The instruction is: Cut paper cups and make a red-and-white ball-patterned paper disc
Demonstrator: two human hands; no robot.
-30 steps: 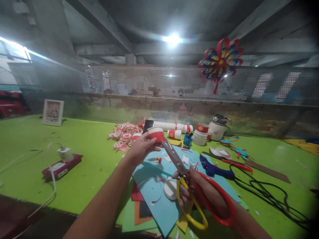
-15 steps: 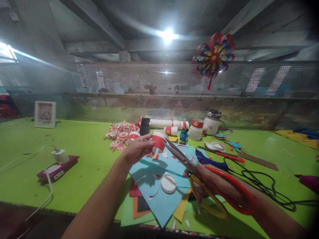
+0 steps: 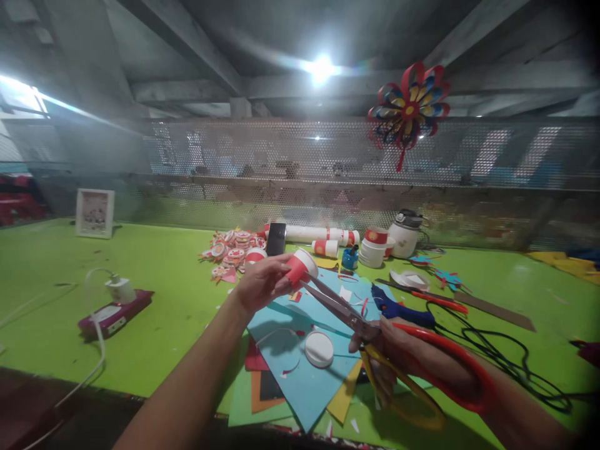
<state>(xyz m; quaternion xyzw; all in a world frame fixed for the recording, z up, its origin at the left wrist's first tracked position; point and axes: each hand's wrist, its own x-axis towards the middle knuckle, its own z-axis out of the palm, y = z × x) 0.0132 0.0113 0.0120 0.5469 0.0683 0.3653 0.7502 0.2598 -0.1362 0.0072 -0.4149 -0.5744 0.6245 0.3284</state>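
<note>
My left hand (image 3: 262, 281) grips a red and white paper cup (image 3: 299, 267), which is tilted with its rim toward the right. In my right hand (image 3: 384, 350) is a pair of scissors (image 3: 349, 315) with one red and one yellow handle. The blades are parted and their tips reach the cup; whether they bite into the paper I cannot tell. Below lies a blue paper sheet (image 3: 307, 390) bearing a round white disc (image 3: 319, 349), a thin curled strip and small scraps. Other coloured sheets stick out from under it.
Behind are a heap of decorated paper discs (image 3: 229, 247), a phone (image 3: 276, 239), a blue bottle (image 3: 349, 257), stacked cups (image 3: 374, 249) and a white jar (image 3: 405, 234). A blue glue gun (image 3: 403, 309) with black cable lies right, a power strip (image 3: 117, 315) left.
The cup has tipped over to the right in my left hand. The scissors have shifted, their lower blade now at the cup's side. The whole view has swung slightly left.
</note>
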